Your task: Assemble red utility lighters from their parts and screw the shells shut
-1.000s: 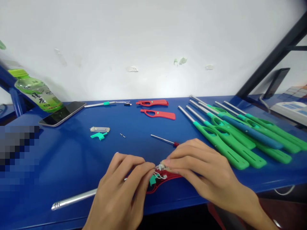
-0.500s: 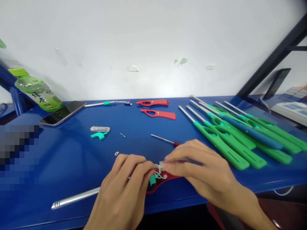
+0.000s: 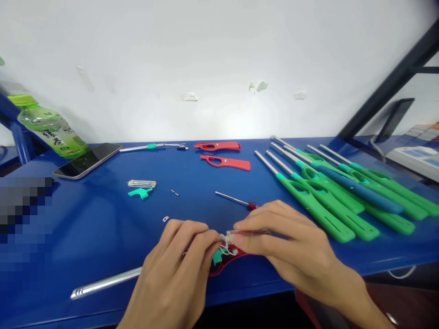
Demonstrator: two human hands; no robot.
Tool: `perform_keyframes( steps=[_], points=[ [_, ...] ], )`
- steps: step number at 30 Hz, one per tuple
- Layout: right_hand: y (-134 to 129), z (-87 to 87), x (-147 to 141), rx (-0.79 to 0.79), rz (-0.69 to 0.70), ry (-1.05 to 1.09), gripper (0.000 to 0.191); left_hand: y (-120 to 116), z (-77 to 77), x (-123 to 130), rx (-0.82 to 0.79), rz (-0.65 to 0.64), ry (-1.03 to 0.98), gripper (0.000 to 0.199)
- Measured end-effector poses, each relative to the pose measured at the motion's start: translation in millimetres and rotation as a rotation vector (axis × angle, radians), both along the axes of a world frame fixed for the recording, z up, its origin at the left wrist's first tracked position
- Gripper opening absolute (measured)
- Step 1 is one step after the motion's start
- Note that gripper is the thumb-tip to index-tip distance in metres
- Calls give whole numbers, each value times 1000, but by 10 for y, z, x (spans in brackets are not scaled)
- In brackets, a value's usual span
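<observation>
Near the table's front edge lies an opened red lighter handle half [image 3: 236,258], with a green trigger [image 3: 217,257] and white wires [image 3: 226,249] inside. A long metal lighter tube [image 3: 106,282] reaches out to the left of it. My right hand [image 3: 291,242] is closed on a clear fuel tank [image 3: 252,232], held above the handle half between thumb and fingers. The fingers of my left hand [image 3: 178,265] pinch together at the tank's left end, by a small white piece [image 3: 222,237]. My left fingertips partly hide what they grip.
A screwdriver [image 3: 233,199] lies behind my right hand. Another fuel tank [image 3: 141,183], a green trigger [image 3: 140,193] and a small metal clip [image 3: 166,219] lie to the left. Red handle halves [image 3: 228,162] are at the back, several green lighters [image 3: 329,201] right, a phone [image 3: 89,161] and bottle [image 3: 51,130] left.
Both hands stay nearly in place, with the fuel tank still at my left fingertips and tipped very slightly. The whole view has shifted a little.
</observation>
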State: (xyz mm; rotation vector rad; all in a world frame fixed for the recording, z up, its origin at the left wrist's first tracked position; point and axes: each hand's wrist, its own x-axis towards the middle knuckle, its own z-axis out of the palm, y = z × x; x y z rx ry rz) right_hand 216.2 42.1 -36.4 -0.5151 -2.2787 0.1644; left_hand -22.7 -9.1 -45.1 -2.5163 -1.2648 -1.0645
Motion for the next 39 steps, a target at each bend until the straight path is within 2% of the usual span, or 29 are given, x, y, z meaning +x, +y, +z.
perform_keyframes(
  steps=[9, 15, 20, 29, 36, 39],
  points=[
    [-6, 13, -71, 60, -34, 35, 15, -6, -12, -28, 0, 9, -11, 20],
    [-22, 39, -79, -14, -26, 40, 21, -5, 23, -22, -25, 12, -18, 22],
    [-32, 31, -82, -43, -68, 89, 14, -18, 10, -43, -7, 40, 10, 23],
    [-21, 23, -94, -108, -56, 45, 11, -12, 24, 0, 15, 3, 9, 22],
    [23, -19, -18, -181, -164, -14, 12, -48, -51, -88, 0, 100, 13, 39],
    [38, -20, 19, -198, -180, -29, 6, -71, -76, -119, 1, 126, 14, 41]
  ],
)
